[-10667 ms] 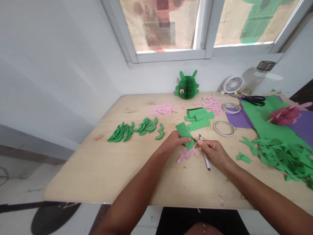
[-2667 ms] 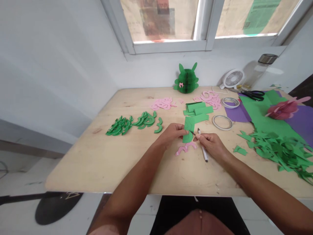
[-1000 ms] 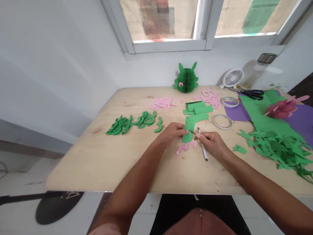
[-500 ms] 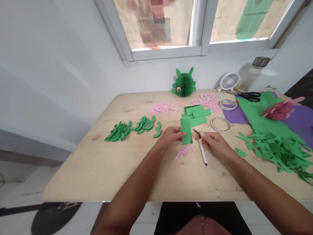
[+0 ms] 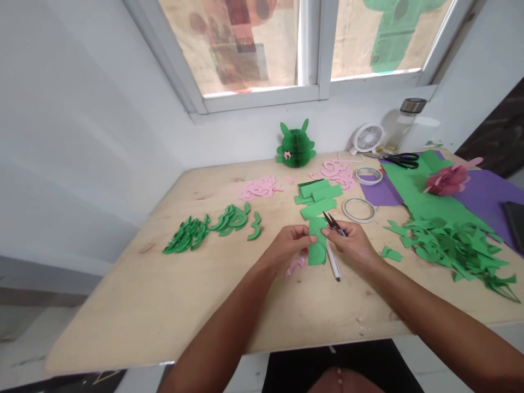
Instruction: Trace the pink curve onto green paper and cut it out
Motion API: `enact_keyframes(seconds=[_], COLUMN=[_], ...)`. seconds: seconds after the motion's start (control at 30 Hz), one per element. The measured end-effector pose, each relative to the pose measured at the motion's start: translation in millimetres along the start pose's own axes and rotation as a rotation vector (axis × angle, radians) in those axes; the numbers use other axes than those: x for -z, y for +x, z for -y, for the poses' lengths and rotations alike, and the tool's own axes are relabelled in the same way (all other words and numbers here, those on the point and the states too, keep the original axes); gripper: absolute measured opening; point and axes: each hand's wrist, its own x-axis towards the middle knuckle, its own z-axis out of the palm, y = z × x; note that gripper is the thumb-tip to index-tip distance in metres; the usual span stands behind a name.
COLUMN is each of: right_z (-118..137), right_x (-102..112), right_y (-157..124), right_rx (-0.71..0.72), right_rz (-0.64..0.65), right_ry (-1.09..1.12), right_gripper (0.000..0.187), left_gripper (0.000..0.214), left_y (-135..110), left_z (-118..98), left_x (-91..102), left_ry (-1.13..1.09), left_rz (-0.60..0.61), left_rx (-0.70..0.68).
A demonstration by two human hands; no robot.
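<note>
Between its thumb and fingers my left hand (image 5: 295, 243) pinches a strip of green paper (image 5: 317, 252), held upright above the table. My right hand (image 5: 352, 238) is closed around small scissors (image 5: 332, 221), blades pointing up and left; its thumb touches the strip's right edge. A white pen (image 5: 333, 263) lies under the hands. Partly hidden behind the strip and my left hand is a pink scalloped paper piece (image 5: 296, 266). Just beyond sits a stack of green paper strips (image 5: 321, 194).
Left on the wooden table (image 5: 164, 305) lie cut green scallops (image 5: 188, 234). Pink cutouts (image 5: 262, 188), tape rolls (image 5: 358, 210) and a green honeycomb paper figure (image 5: 296, 148) are farther back. Green scraps (image 5: 458, 248), black-handled scissors (image 5: 403, 160), a fan (image 5: 368, 138) and a bottle (image 5: 403, 128) occupy the right.
My right hand has come up to the paper strip and its thumb now touches the edge. The strip has moved down, covering part of the pink piece. The view has shifted slightly.
</note>
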Motion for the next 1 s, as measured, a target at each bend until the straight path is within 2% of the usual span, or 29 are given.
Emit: enact_keyframes(seconds=[0.1,0.3,0.47,0.6,0.83,1.0], right_z=[-3.1,-4.9,-0.8,-6.3,-10.9,-9.3], right_x=[0.4,0.5,3.7,4.5,2.1,0.6], right_y=[1.1,0.0,-2.1,-0.5,-1.6,-3.2], right_rx=[0.009,-0.005,-0.008,-0.030,-0.058,-0.054], right_rz=[0.000,0.030,0.066,0.086,0.151,0.175], right_ry=[-0.014,-0.029,0.052,0.014,-0.030,-0.022], right_gripper=[0.041,0.037,0.048,0.053,0.048,0.051], left_gripper=[0.032,0.031,0.024,0.022,0.021,0.022], left_y=[1.0,0.9,1.5,2.0,1.0,1.1], left_z=[1.3,1.1,-3.0,-4.9,-4.2,-1.6], left_x=[-2.3,-4.6,-0.2,2.0,-2.8,-4.9], left_ry=[-0.019,-0.051,-0.112,-0.170,-0.219,-0.222], left_rz=[-0.081,-0.126,-0.233,-0.297,-0.265,-0.234], left_rx=[-0.035,-0.044,-0.083,-0.110,-0.114,-0.092])
